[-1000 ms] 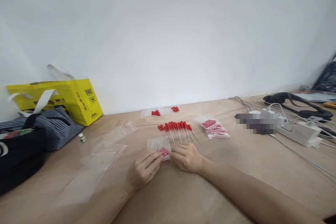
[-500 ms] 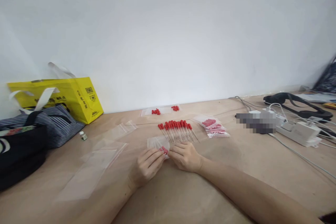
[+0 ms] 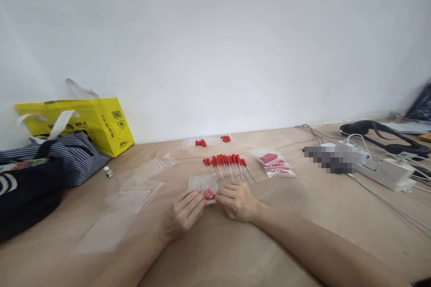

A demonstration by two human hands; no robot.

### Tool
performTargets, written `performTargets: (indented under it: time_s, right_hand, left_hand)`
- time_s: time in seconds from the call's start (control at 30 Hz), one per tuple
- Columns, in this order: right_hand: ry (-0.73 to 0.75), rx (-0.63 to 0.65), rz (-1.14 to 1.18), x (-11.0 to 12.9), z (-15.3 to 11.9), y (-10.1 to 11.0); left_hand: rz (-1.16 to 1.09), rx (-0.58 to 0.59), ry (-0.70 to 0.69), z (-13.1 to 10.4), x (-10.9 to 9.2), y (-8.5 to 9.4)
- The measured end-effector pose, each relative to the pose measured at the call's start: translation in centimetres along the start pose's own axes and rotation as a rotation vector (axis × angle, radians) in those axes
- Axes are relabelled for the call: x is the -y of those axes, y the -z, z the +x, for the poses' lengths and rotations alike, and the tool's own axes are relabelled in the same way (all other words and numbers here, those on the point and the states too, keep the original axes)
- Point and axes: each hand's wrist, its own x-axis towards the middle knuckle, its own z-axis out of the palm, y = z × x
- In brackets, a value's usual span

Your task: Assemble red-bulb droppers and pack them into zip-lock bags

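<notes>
1. Counter (image 3: 303, 215): tan, bearing everything, stretching ahead of and to both sides of the hands.
2. Bags well left of the hands: yellow bag (image 3: 97, 123) against the wall, striped bag (image 3: 72, 159) in front of it.
3. Power strip (image 3: 384, 170) with cables, well right of the hands.
4. Empty pouches (image 3: 128, 202) lying flat, just left of the left hand.
5. Left hand (image 3: 183, 213) and right hand (image 3: 238, 202): close together, fingertips of both pinched on the near edge of the pouch (image 3: 204, 187); neither lying open.
6. Pouch: small, clear, resting on the counter right at the fingertips, red-capped pieces visible inside near the pinched edge.
7. Droppers (image 3: 227, 166): row with red caps, loose, just beyond the hands, not touched.
8. Filled pouches (image 3: 274, 163): stacked beyond and right of the right hand.
9. Step in hand, judged: closing the loaded pouch along its mouth.
10. Next move, judged: firm sliding pressure of both thumbs across the seal, keeping the contents clear of the strip.
</notes>
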Motion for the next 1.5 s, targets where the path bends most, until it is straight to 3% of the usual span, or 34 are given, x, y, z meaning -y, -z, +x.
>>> performTargets:
  time_s: [0.43,0.7,0.93,1.2,1.5]
  right_hand:
    - [-0.058,-0.01,0.053,-0.4,-0.4,-0.1]
    - [-0.101,-0.002,0.126,-0.3,-0.4,0.0]
    - [-0.139,-0.029,0.077,0.3,0.3,0.2]
    - [-0.027,-0.083,-0.074,1.8,1.5,-1.2]
    - [-0.008,-0.098,-0.073,1.5,1.2,-1.1]
  left_hand:
    - [0.047,0.123,0.045,-1.7,1.3,3.4]
    - [0.03,0.111,0.038,-1.8,1.1,2.5]
    - [0.059,0.13,0.06,-1.0,0.9,3.0]
    - [0.072,0.096,0.029,-0.3,0.1,2.3]
    - [0.063,0.066,0.037,-1.0,-0.5,1.7]
